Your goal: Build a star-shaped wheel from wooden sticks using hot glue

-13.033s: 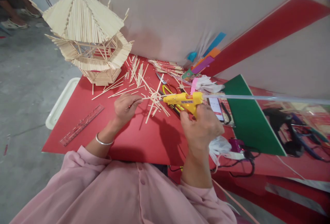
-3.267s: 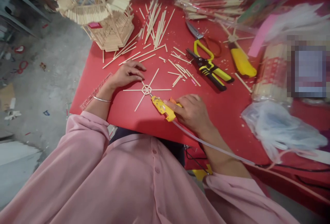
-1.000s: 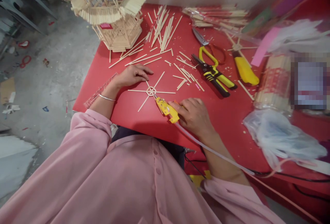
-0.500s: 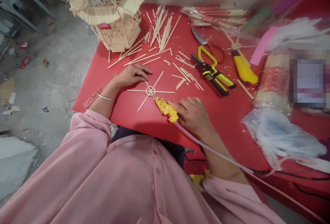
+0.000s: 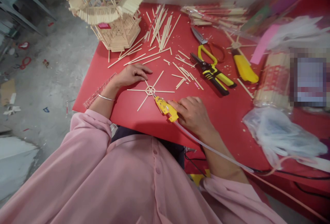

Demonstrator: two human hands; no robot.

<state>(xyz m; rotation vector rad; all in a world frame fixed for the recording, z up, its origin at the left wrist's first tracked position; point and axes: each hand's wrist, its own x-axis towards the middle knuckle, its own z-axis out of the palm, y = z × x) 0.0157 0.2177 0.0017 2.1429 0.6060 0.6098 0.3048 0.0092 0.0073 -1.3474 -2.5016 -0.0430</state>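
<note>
A small wheel of thin wooden sticks [image 5: 150, 90] lies flat on the red table, with spokes running out from a hexagonal hub. My left hand [image 5: 134, 73] rests at its upper left, the fingertips holding one spoke down. My right hand [image 5: 192, 114] grips a yellow glue gun [image 5: 166, 109], partly hidden behind it. The gun's metal nozzle points at the hub and appears to touch its lower right side. From the gun's back a long translucent glue stick [image 5: 201, 144] trails over my right forearm.
A stick-built tower model [image 5: 118, 31] stands at the back left. Loose sticks [image 5: 165, 28] and cut pieces [image 5: 184, 74] lie beyond my hands. Yellow-black cutters [image 5: 213, 74], scissors [image 5: 203, 43], a yellow-handled tool [image 5: 243, 66], a bundle of sticks [image 5: 273, 79] and plastic bags [image 5: 281, 134] occupy the right side.
</note>
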